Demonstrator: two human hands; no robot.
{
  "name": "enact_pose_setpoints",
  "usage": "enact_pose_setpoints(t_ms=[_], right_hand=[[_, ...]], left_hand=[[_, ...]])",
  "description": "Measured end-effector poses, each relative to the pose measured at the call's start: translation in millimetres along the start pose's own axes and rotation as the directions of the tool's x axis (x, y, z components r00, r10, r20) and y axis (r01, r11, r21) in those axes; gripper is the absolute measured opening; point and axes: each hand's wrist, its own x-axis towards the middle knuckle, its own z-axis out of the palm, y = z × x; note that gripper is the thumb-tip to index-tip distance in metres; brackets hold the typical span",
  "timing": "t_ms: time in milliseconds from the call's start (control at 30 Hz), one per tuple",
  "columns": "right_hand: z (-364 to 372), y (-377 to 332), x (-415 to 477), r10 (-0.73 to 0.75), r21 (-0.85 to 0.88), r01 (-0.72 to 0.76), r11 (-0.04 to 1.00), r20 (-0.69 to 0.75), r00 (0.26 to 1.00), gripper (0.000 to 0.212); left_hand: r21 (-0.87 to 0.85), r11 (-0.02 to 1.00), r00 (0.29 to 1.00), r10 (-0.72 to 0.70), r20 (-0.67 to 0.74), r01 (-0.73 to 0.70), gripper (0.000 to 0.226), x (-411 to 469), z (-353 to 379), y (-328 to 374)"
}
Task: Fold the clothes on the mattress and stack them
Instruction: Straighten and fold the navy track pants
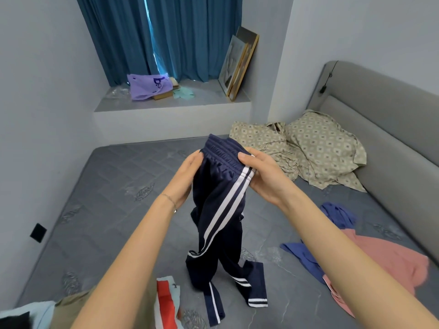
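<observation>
both hands, left hand [187, 176] and right hand [263, 176], grip the waistband of navy track pants [221, 210]; legs trail onto the grey mattress [114, 198]

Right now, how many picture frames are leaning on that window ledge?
2. Both stand tilted at the right end of the window ledge: a smaller front frame overlapping a taller back frame. More could be hidden behind them.

Navy white-striped track pants [221, 210] hanging upright, cuffs on grey mattress [114, 186]
</observation>
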Motion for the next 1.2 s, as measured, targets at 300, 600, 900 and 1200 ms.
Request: enact_pose_setpoints(t_ms=[300, 600, 900, 1200], right_hand=[[-12, -16, -21, -0.087, -0.616, 0.099, 0.782, 0.049, 0.995, 0.022], [3, -25, -44, -0.094, -0.799, 0.147, 0.583, 0.113, 0.989, 0.025], [-25, -23, -66, 0.009, -0.087, -0.002, 0.996, 0.088, 0.996, 0.017], [-140, 30, -70, 0.267, -0.076, -0.292, 0.954, -0.234, 0.935, 0.031]], left_hand=[[0.002, 0.978, 0.978, 0.207, 0.021, -0.207, 0.014, -19, 12, 36], [0.229, 0.964, 0.947, 0.061, 0.314, -0.138, 0.018, -36, 9, 6], [0.12, 0.993, 0.966, -0.038, 0.257, 0.007, 0.031, -50, -26, -18], [0.516, 0.835, 0.928, -0.325, 0.184, 0.19, 0.03, 15, 44, -81]])
